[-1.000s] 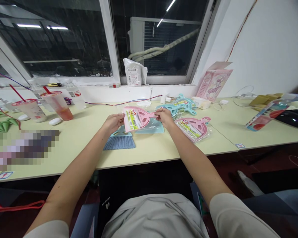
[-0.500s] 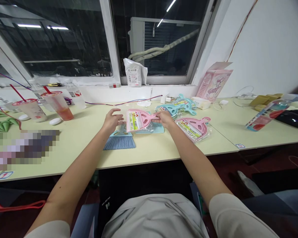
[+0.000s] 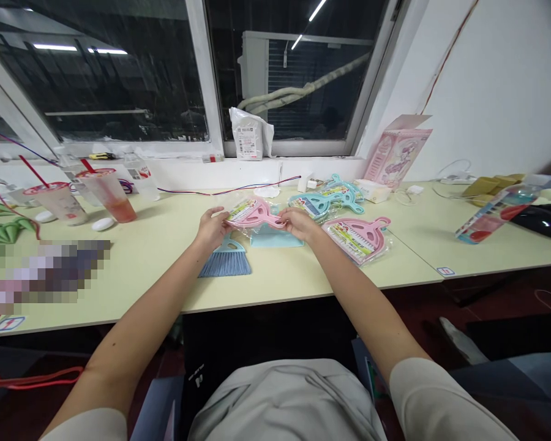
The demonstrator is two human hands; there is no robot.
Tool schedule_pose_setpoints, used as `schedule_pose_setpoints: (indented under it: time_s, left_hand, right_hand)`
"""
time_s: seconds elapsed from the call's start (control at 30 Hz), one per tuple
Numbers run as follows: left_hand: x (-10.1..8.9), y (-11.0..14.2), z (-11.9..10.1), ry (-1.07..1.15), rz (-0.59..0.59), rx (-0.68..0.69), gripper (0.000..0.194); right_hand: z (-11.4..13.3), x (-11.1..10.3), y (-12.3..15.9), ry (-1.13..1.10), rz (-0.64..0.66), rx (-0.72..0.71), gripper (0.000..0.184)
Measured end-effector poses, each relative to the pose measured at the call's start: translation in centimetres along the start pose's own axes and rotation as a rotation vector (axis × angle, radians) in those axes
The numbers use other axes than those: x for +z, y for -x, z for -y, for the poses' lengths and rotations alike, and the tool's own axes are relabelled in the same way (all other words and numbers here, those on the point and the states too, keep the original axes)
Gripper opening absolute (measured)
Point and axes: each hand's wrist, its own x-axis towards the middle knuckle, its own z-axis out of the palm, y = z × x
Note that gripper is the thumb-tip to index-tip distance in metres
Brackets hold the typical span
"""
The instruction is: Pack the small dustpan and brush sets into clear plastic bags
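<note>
A packaged pink dustpan and brush set (image 3: 256, 212) in clear wrap is held above the table between both hands. My left hand (image 3: 212, 228) pinches its wide left end, and my right hand (image 3: 297, 223) grips the handle end. Below lie a loose blue brush (image 3: 224, 260), bristles toward me, and a light blue dustpan (image 3: 278, 239), partly covered by the held package. Right of my right hand rests another pink wrapped set (image 3: 358, 237). Several blue wrapped sets (image 3: 328, 199) are heaped behind it.
Two drink cups, one with reddish liquid (image 3: 114, 196), stand at the left. A pink box (image 3: 397, 156) and a tilted bottle (image 3: 493, 214) are on the right. A white packet (image 3: 250, 138) leans at the window. Thin cables run along the table's back edge.
My left hand has closed on the wide end of the pink set, where its fingers were apart before. The package has tilted and shifted slightly left and up.
</note>
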Motion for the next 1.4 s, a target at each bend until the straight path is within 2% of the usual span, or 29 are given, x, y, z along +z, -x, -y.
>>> schedule_pose_setpoints:
  time_s: [0.07, 0.13, 0.2, 0.23, 0.27, 0.33, 0.43, 0.57, 0.77, 0.87, 1.03, 1.1, 1.23, 1.4]
  left_hand:
    - [-0.2, -0.4, -0.1, -0.014, -0.024, -0.014, 0.039]
    - [-0.4, -0.6, -0.3, -0.04, 0.011, -0.037, 0.037]
    - [-0.4, -0.3, -0.6, -0.069, 0.088, -0.074, 0.036]
    - [-0.3, 0.0, -0.7, -0.084, 0.134, -0.096, 0.037]
    - [0.0, 0.4, -0.8, -0.099, 0.179, -0.116, 0.038]
    - [0.5, 1.1, -0.9, -0.135, 0.247, -0.145, 0.042]
    - [1.1, 2.0, -0.8, -0.191, 0.291, -0.169, 0.045]
    - [1.1, 2.0, -0.5, -0.207, 0.327, -0.166, 0.038]
    - [1.0, 1.4, 0.2, -0.196, 0.27, -0.095, 0.025]
    - [1.0, 1.2, 0.6, -0.172, 0.235, -0.062, 0.021]
    - [1.2, 1.2, 0.9, -0.141, 0.161, -0.006, 0.017]
    - [1.4, 1.4, 0.8, -0.145, 0.14, 0.004, 0.017]
    - [1.7, 1.9, 0.6, -0.157, 0.124, 0.007, 0.019]
    - [1.9, 1.9, 1.1, -0.149, 0.154, 0.037, 0.019]
  right_hand:
    - [0.7, -0.5, 0.2, 0.007, 0.065, 0.008, 0.021]
    - [1.4, -1.4, 0.1, -0.012, -0.027, -0.039, 0.013]
    - [1.9, -2.2, -0.1, -0.019, -0.167, -0.072, 0.016]
    - [2.0, -2.5, -0.1, -0.013, -0.194, -0.066, 0.019]
    - [2.0, -2.7, -0.2, -0.003, -0.175, -0.042, 0.022]
    - [1.7, -2.7, -0.2, 0.024, -0.049, 0.039, 0.026]
    - [0.8, -2.0, 0.0, 0.056, 0.101, 0.088, 0.031]
    - [-0.1, -1.4, -0.1, 0.077, 0.142, 0.059, 0.046]
    - [-0.8, -1.5, -0.9, 0.077, 0.048, -0.047, 0.034]
    - [-0.8, -1.3, -0.9, 0.051, 0.043, -0.087, 0.027]
    - [-0.1, -0.9, -0.4, -0.006, -0.001, 0.026, 0.014]
    - [0.0, -0.9, -0.4, 0.016, -0.012, 0.043, 0.017]
    - [-1.0, -1.1, -1.1, 0.098, -0.039, -0.064, 0.021]
    - [-1.8, -1.2, -1.8, 0.155, -0.082, -0.084, 0.022]
